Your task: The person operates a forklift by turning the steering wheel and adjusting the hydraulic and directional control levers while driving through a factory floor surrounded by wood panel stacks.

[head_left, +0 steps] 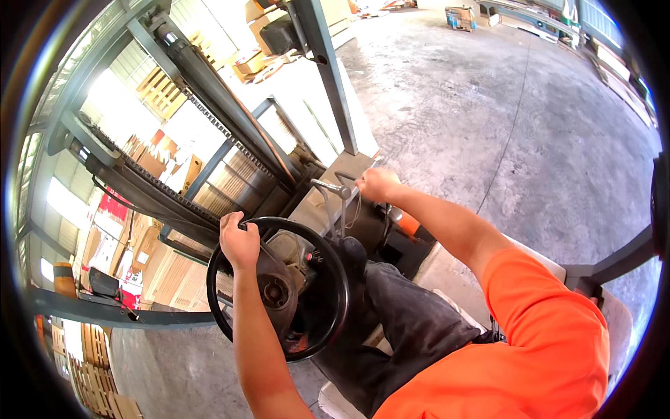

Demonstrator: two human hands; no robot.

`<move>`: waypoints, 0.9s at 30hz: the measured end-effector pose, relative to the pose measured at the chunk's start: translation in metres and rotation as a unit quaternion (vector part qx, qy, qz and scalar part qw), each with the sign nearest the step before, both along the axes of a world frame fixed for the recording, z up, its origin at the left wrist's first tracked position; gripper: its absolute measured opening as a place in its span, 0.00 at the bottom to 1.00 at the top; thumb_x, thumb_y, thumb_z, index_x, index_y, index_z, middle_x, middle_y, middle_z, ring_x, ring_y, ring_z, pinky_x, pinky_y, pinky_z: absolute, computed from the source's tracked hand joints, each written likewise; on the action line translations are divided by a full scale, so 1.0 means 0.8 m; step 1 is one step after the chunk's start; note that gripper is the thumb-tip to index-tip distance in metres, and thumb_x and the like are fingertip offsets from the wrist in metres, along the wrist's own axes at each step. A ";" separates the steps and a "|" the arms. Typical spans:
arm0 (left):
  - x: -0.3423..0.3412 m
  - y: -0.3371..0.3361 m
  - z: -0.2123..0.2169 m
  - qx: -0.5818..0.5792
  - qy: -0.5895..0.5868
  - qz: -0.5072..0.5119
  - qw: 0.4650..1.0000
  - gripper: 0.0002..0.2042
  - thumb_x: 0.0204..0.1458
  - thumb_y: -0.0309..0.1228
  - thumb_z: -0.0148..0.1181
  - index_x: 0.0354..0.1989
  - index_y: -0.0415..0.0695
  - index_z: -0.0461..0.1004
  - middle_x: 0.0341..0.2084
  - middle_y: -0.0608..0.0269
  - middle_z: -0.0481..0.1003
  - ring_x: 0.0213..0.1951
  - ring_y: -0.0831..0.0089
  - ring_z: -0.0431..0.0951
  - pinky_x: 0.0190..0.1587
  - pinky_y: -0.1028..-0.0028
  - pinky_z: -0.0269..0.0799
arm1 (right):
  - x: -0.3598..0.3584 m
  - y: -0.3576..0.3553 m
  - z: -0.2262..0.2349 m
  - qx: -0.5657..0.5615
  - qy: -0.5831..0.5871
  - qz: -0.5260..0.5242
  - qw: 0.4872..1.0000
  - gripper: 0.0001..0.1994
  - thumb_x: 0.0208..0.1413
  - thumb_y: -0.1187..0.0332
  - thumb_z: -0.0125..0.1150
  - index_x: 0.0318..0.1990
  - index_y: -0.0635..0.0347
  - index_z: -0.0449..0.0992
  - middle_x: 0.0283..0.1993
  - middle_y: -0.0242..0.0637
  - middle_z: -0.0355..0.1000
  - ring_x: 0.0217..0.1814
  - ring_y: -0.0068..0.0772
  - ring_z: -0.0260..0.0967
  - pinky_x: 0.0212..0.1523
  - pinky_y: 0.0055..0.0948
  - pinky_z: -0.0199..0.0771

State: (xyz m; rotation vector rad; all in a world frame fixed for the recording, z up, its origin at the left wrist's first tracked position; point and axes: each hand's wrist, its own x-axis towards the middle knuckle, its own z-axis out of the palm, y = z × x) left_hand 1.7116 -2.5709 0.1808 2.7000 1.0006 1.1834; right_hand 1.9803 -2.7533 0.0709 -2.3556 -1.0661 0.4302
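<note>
I sit in a forklift seat. My left hand (239, 242) grips the top left of the black steering wheel (333, 269). My right hand (377, 184) is closed on one of the thin metal control levers (340, 190) beside the dashboard. The grey lifting mast (209, 105) with its chains rises ahead of me, tilted in this view. My dark trouser leg and orange sleeve fill the lower right.
Stacks of flat cardboard sheets (237, 171) and wooden pallets (162, 91) stand beyond the mast. Bare concrete floor (516, 119) spreads to the right, with goods and shelving (460, 15) along the far wall. More pallets (94, 370) lie at the lower left.
</note>
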 end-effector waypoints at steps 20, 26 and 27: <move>0.008 0.001 -0.002 0.014 -0.013 -0.005 1.000 0.11 0.42 0.27 0.60 0.36 0.40 0.78 0.40 0.55 0.76 0.43 0.56 0.77 0.46 0.64 0.73 | 0.001 -0.025 -0.026 0.052 0.001 -0.037 0.998 0.17 0.56 0.54 0.53 0.41 0.54 0.81 0.37 0.47 0.78 0.44 0.49 0.75 0.46 0.42 0.73; 0.013 -0.002 0.003 -0.009 -0.039 -0.001 0.999 0.13 0.41 0.28 0.59 0.38 0.39 0.79 0.40 0.54 0.77 0.44 0.55 0.77 0.49 0.64 0.72 | 0.004 -0.023 -0.027 0.075 0.004 -0.036 0.997 0.17 0.55 0.54 0.53 0.41 0.54 0.81 0.37 0.49 0.77 0.44 0.51 0.75 0.47 0.43 0.72; 0.013 -0.009 0.003 -0.038 -0.031 0.015 0.999 0.13 0.41 0.29 0.59 0.38 0.40 0.80 0.41 0.55 0.77 0.44 0.56 0.77 0.49 0.65 0.72 | 0.003 -0.024 -0.025 0.077 -0.007 -0.038 0.996 0.17 0.55 0.54 0.53 0.40 0.54 0.81 0.37 0.49 0.77 0.44 0.52 0.74 0.47 0.44 0.72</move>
